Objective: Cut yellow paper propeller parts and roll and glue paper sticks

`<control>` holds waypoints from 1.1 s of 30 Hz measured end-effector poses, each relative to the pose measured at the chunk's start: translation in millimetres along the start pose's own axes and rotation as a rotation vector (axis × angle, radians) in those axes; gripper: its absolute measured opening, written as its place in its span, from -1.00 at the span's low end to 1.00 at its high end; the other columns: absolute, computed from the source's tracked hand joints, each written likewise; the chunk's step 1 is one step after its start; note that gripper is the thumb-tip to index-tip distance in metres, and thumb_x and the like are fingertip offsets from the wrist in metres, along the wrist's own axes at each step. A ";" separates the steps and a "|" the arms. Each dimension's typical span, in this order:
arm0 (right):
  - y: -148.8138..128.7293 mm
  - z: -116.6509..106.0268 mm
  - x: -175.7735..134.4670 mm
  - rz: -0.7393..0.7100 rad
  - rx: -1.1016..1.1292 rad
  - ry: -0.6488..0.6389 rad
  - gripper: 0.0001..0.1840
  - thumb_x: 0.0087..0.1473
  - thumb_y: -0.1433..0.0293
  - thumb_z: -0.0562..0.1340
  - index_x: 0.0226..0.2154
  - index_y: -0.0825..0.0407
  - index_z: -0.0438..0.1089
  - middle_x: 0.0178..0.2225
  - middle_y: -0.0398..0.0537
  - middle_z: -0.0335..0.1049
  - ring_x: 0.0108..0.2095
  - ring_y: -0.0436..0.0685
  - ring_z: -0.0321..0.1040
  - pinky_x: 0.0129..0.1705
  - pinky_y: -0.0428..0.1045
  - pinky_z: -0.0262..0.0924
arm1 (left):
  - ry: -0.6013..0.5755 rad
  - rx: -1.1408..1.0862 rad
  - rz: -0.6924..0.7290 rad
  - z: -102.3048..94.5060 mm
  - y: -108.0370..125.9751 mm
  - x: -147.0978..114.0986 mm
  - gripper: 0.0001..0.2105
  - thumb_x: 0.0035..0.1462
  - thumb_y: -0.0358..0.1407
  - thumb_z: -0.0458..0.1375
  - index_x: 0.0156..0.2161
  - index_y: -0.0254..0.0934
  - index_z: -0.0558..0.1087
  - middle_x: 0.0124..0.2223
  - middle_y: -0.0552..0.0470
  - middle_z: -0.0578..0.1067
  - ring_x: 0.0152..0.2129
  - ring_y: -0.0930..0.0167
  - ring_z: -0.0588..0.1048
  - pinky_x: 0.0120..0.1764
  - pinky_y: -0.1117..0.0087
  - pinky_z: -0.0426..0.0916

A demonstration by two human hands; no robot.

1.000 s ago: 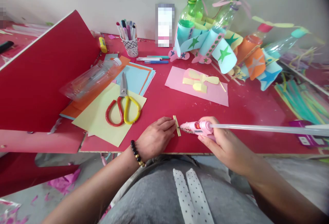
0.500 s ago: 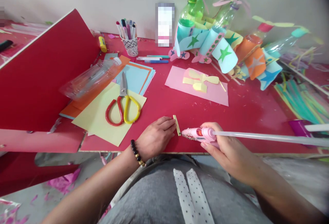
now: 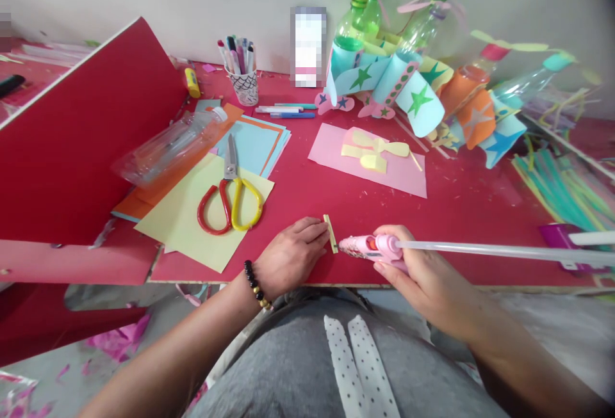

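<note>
A narrow pale-yellow foam or paper strip lies on the red table near its front edge. The fingers of my left hand press together against the strip's left side, and their tips are partly hidden. My right hand is wrapped round a pink hot glue gun, whose nozzle points left at the strip's lower end. Out of the gun's back runs a long translucent glue stick toward the right. Left of my left hand, scissors with red and yellow handles rest on a yellow sheet.
A pink sheet with yellow cut pieces lies ahead. Decorated bottle planes stand at the back right. A clear plastic bottle, a pen cup and a red board are on the left; a phone leans against the wall.
The glue gun has shifted very slightly left along with my right hand, and its glue stick sits a touch higher. My left hand and the strip stay where they were.
</note>
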State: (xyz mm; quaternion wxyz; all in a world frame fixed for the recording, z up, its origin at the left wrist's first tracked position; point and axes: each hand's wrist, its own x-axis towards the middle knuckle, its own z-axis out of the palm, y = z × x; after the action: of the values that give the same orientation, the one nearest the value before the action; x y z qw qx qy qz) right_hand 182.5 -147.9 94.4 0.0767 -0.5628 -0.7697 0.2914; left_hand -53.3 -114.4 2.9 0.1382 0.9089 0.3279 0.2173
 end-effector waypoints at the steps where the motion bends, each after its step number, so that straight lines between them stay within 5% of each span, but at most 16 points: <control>1: 0.6 0.7 1.4 -0.003 0.003 0.008 -0.70 0.19 0.31 0.06 -0.02 -0.05 0.08 -0.23 -0.04 0.33 -0.27 0.13 0.36 -0.27 -0.02 0.22 | -0.002 -0.004 0.001 0.0 0.0 0.0 -0.71 0.24 -0.39 -0.06 0.02 -0.36 0.35 0.04 -0.13 0.39 0.04 0.28 0.30 0.10 0.19 0.29; 33: -0.6 1.6 49.5 -0.045 0.041 0.081 -0.71 0.17 0.37 0.07 -0.04 -0.04 0.05 -0.23 -0.03 0.41 -0.23 0.17 0.42 -0.25 0.00 0.28 | -0.009 0.011 -0.013 -1.0 0.2 1.0 -0.70 0.25 -0.38 -0.07 0.04 -0.38 0.34 0.04 -0.12 0.39 0.05 0.28 0.28 0.10 0.22 0.29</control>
State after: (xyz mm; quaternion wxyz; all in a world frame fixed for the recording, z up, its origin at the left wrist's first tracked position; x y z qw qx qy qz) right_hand 163.8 -103.5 83.0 0.1261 -0.5551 -0.7722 0.2823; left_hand -53.0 -113.9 4.2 0.1362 0.9085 0.3344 0.2105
